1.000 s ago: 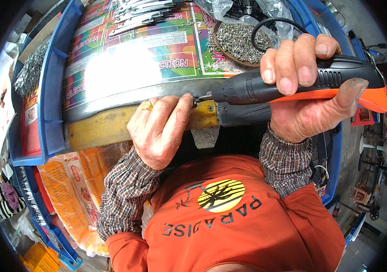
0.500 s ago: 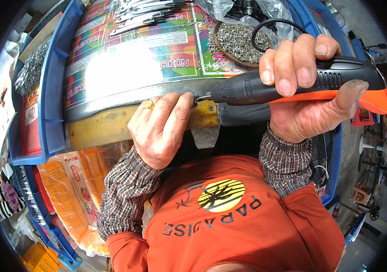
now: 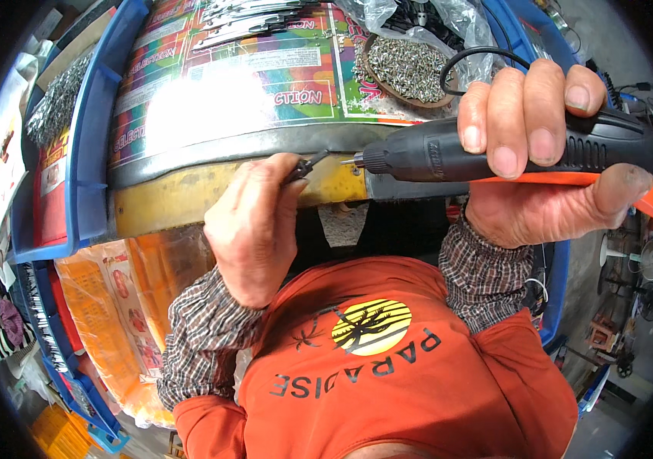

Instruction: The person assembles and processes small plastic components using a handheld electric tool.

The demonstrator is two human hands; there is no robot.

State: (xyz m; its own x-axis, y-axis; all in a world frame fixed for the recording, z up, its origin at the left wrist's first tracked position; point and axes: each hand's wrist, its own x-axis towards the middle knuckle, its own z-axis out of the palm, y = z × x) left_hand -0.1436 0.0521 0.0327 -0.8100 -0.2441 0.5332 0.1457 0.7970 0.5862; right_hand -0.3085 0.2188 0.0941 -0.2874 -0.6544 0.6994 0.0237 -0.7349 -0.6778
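Note:
My right hand [image 3: 529, 145] is wrapped round a black and orange electric screwdriver [image 3: 426, 151], held level with its bit pointing left. Between the thumb and fingers of my left hand [image 3: 254, 222] is a small dark metal part [image 3: 311, 164]; its lower portion is hidden by the fingers. The part sits a little left of the bit's tip, apart from it. Both hands are above the bench's near edge, over a yellow strip [image 3: 166, 213].
A round dish of small metal screws [image 3: 407, 69] stands at the back right, beside clear plastic bags. Flat metal pieces [image 3: 250, 19] lie stacked at the back. On the left is a blue crate [image 3: 85, 153]. A black cable [image 3: 487, 52] loops behind the screwdriver.
My left hand has drawn left and turned, bringing the dark part away from the bit and more into sight. The screwdriver has shifted slightly right in my right hand.

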